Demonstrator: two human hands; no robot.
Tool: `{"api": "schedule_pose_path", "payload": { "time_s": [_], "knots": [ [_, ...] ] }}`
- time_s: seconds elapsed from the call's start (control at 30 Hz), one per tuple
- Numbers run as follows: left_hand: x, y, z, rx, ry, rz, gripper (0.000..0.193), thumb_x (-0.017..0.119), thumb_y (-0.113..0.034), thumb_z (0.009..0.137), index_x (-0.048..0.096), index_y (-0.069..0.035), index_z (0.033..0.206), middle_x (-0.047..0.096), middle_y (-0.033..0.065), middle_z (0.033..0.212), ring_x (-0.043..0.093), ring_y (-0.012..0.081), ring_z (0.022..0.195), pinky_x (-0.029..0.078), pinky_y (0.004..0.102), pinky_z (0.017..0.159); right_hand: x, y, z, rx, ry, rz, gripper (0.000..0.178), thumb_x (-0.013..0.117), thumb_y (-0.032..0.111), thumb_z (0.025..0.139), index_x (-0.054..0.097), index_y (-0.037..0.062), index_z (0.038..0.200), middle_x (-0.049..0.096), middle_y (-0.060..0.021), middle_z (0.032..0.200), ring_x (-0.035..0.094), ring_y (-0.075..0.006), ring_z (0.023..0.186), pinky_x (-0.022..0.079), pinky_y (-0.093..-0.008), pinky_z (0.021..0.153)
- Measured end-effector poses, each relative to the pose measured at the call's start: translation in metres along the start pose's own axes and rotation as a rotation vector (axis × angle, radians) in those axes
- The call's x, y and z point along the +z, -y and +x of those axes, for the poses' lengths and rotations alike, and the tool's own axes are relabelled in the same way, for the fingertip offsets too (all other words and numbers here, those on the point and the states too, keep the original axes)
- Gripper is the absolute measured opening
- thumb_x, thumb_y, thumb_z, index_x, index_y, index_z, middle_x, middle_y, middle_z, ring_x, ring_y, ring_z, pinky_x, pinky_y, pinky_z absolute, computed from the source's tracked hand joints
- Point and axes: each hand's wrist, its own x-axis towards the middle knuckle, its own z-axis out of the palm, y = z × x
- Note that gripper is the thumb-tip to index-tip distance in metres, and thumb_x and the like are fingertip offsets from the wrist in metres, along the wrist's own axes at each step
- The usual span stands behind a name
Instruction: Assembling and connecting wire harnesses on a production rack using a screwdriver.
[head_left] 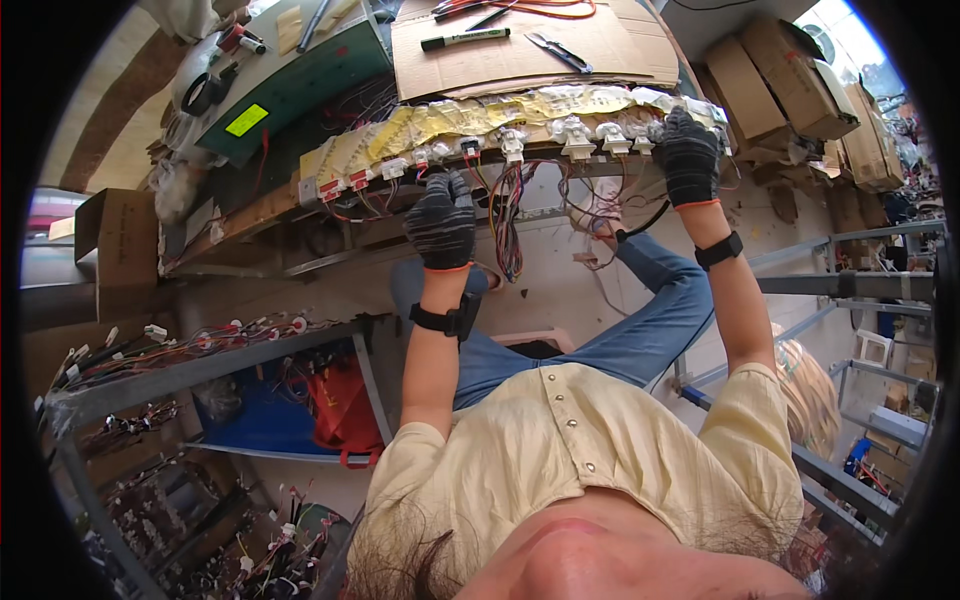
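Both hands wear dark grey knit gloves with orange cuffs. My left hand [443, 222] is closed at the bench's front edge, fingers curled just below a small red and white connector [424, 158]. What it pinches is hidden. To the right, my right hand [691, 160] makes a fist at the right end of the connector row, beside a white connector [643, 145]; its grip is hidden too. Several connectors line the edge beneath a strip of yellowish tape [470, 118]. From them hangs a bundle of coloured wires [508, 215].
On the cardboard sheet [620, 50] lie a marker [465, 40] and a utility knife [560, 53]. A green metal box [290, 90] with a lit yellow display stands left. Cardboard boxes [775, 80] are stacked at right. A rack of wire harnesses [200, 375] stands lower left.
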Motion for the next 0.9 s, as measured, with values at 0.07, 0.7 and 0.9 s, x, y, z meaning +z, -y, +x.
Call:
{"api": "schedule_pose_path", "payload": {
  "time_s": [0.07,0.7,0.9],
  "knots": [
    [0.000,-0.004,0.001,0.004,0.002,0.030,0.017,0.058,-0.022,0.083,0.063,-0.006,0.082,0.059,0.0178,0.063,0.058,0.0351,0.056,0.045,0.0423,0.051,0.004,-0.004,0.000,-0.013,-0.021,-0.001,0.032,0.059,0.023,0.071,0.060,0.0037,0.096,0.063,-0.0152,0.082,0.061,-0.0305,0.066,0.048,-0.0420,0.059],
    [-0.039,0.018,-0.005,0.253,-0.027,-0.187,0.014,0.063,-0.013,0.080,0.065,-0.004,0.091,0.064,0.0149,0.079,0.064,0.0290,0.073,0.051,0.0343,0.064,0.009,-0.012,-0.010,-0.033,-0.183,0.018,0.018,0.052,0.009,0.079,0.060,0.0039,0.093,0.060,-0.0126,0.072,0.059,-0.0246,0.063,0.047,-0.0376,0.056],
    [-0.034,-0.013,0.102,0.388,0.229,0.196,0.040,0.054,-0.022,0.084,0.051,-0.013,0.122,0.053,0.0183,0.114,0.055,0.0330,0.101,0.046,0.0421,0.083,-0.029,-0.018,-0.009,-0.190,-0.064,-0.110,0.033,0.049,0.010,0.079,0.056,0.0073,0.111,0.061,-0.0147,0.098,0.059,-0.0263,0.086,0.046,-0.0414,0.076]
  ]
}}
